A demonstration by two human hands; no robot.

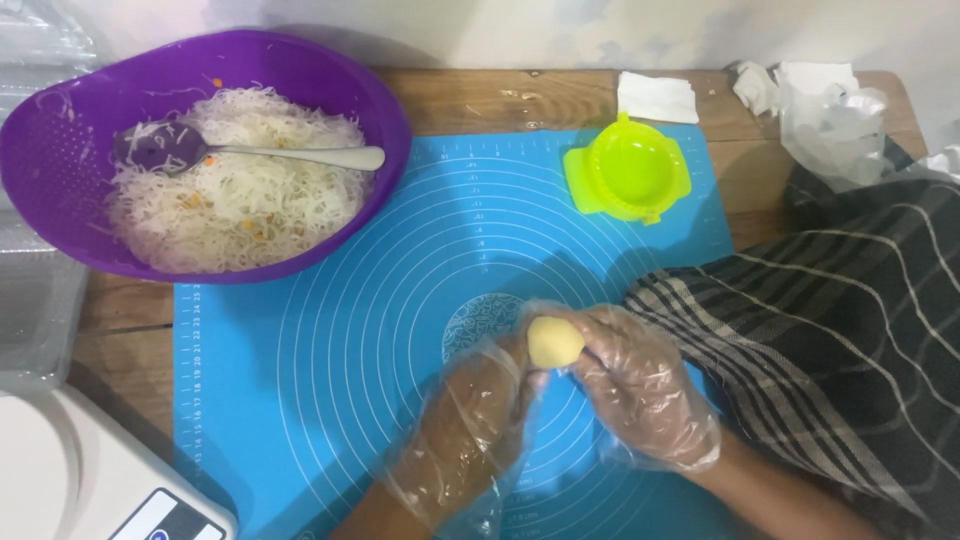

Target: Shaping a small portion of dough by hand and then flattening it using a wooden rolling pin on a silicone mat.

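Your left hand (470,420) and right hand (640,385), both in thin clear plastic gloves, meet over the blue silicone pastry mat with printed rings (330,380). Together they pinch 1 small pale-yellow ball of dough (554,341), which sits just above the mat's centre, off the surface. The fingers of both hands close narrowly around it, the left from below, the right from the side.

At the mat's far-left corner stands the purple plastic bowl of white noodle filling (60,170), a metal spoon (300,155) resting in it. At the mat's far-right edge lies the lime-green hinged plastic dumpling press (627,172), with a folded white tissue (656,97) just beyond it.

The loose gloves look baggy, so a fold may catch in the dough. The dark striped cloth (840,310) overlaps the mat's right edge and could brush the ball. Squeezing unevenly would probably deform it.
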